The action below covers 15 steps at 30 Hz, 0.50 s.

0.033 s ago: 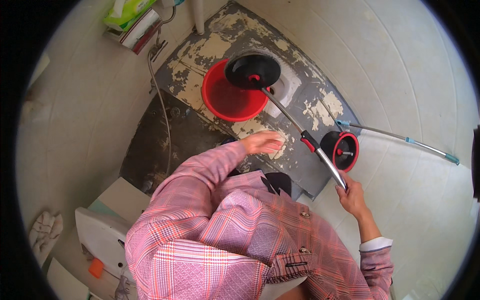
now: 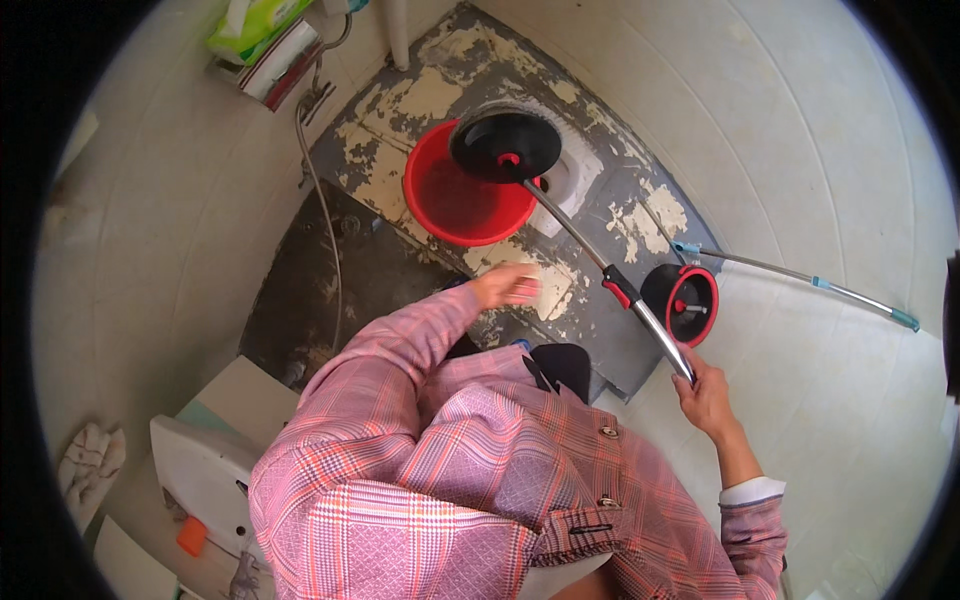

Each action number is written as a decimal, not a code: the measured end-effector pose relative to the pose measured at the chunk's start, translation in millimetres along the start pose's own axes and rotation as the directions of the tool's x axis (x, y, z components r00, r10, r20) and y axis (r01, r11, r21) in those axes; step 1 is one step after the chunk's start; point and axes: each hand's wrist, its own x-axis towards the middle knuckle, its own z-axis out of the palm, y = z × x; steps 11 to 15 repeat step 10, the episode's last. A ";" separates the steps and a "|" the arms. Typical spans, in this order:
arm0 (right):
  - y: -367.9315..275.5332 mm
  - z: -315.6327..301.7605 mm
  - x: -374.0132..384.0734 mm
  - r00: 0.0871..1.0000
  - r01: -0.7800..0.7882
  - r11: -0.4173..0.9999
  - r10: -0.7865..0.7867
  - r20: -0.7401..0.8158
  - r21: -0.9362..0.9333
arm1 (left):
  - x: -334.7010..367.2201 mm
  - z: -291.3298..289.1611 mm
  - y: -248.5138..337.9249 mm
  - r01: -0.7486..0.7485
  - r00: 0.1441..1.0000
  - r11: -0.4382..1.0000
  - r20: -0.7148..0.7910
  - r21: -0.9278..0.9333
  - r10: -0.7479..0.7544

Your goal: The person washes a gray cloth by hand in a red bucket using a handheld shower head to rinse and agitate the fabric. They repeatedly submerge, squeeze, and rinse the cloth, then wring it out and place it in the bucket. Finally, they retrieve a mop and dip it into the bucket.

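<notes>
My right hand (image 2: 708,398) is wrapped around the silver handle end of a spin mop (image 2: 655,335). The mop has a black grip section with a red catch and a round black head with a red centre. That head is tilted and covers the right rim of a red basin (image 2: 470,235), hiding part of it; whether the two touch I cannot tell. Nothing is in my left hand (image 2: 507,286), whose fingers are stretched out and slightly blurred. It hovers over the floor, nearer to me than the basin.
Behind the mop head is a white squat toilet (image 2: 570,180). A black bucket (image 2: 690,305) with a red rim lies at the right, by a thin pole (image 2: 770,266). A hose (image 2: 325,205) hangs on the left; a white washbasin (image 2: 200,450) is at lower left. Grey floor coating (image 2: 610,330) is peeling.
My left hand has shifted a little to the left. The mop head has dipped very slightly toward me, with my right hand still gripping the handle.
</notes>
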 end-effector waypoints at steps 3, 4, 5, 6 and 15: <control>2.9 -1.6 0.9 0.998 0.060 0.998 -0.060 -0.002 -0.022 | 30.5 -110.0 -23.3 -0.160 0.815 0.984 -0.573 -0.082 0.084; 7.4 -0.9 0.3 0.998 0.057 0.998 -0.057 -0.006 -0.018 | 19.5 -110.7 -14.2 -0.204 0.743 0.974 -0.664 -0.100 0.088; 11.6 -0.8 0.5 0.999 0.053 0.998 -0.053 -0.011 -0.014 | 27.0 -118.5 -14.3 -0.286 0.619 0.956 -0.775 -0.068 0.130; 13.2 -0.7 2.8 0.999 0.051 0.998 -0.051 0.005 -0.030 | 25.3 -129.0 -10.1 -0.308 0.598 0.951 -0.783 -0.031 0.168; 28.6 3.6 9.9 0.998 0.063 0.998 -0.063 0.004 0.023 | 36.9 -147.5 3.1 -0.399 0.554 0.917 -0.791 0.022 0.260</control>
